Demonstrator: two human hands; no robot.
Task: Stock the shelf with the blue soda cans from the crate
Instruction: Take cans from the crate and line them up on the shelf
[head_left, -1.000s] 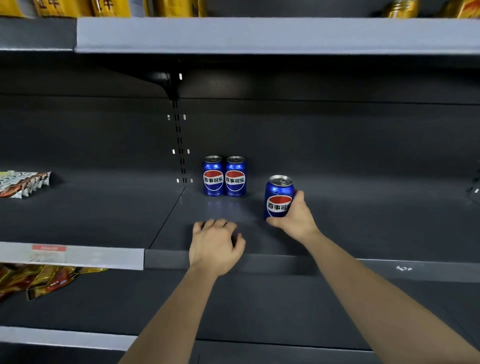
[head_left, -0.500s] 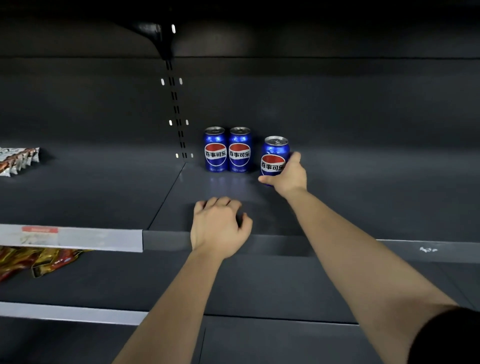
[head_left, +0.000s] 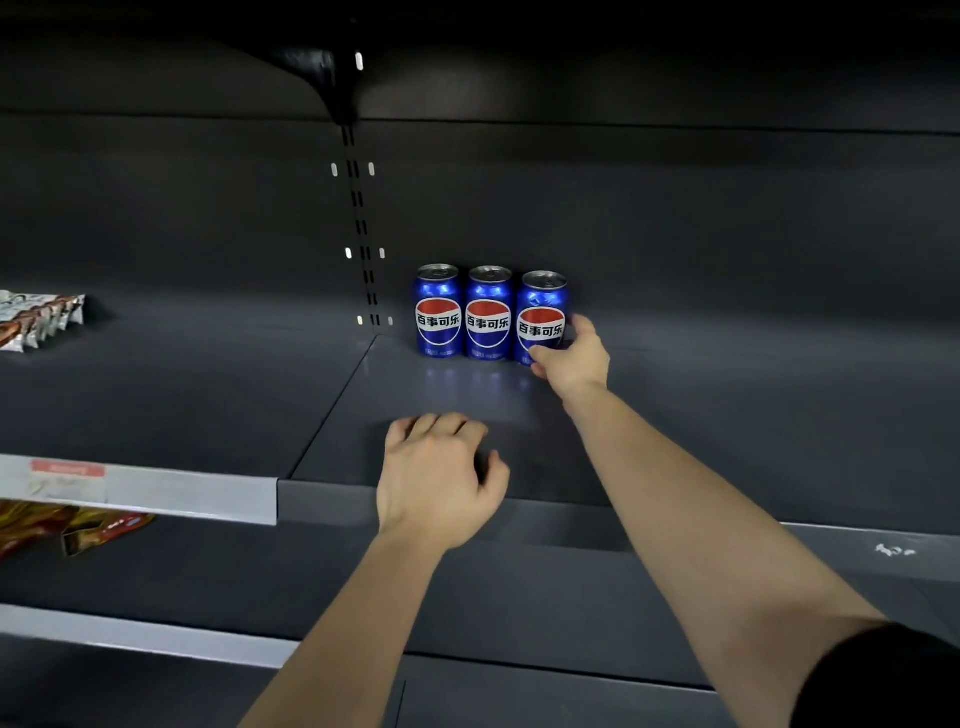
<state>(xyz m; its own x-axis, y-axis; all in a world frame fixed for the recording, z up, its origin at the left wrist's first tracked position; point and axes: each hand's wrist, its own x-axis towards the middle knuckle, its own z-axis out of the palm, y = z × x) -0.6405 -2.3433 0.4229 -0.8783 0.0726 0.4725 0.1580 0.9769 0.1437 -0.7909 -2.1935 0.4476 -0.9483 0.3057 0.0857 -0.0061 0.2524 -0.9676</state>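
Can (head_left: 540, 318) in right hand (head_left: 573, 359), beyond left hand (head_left: 437, 483) resting on shelf (head_left: 727, 441).

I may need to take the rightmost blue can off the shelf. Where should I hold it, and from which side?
Hold the rightmost can round its upright side wall, coming from the front right: the middle can stands close on its left, while the right side is free, where the right hand grips it.
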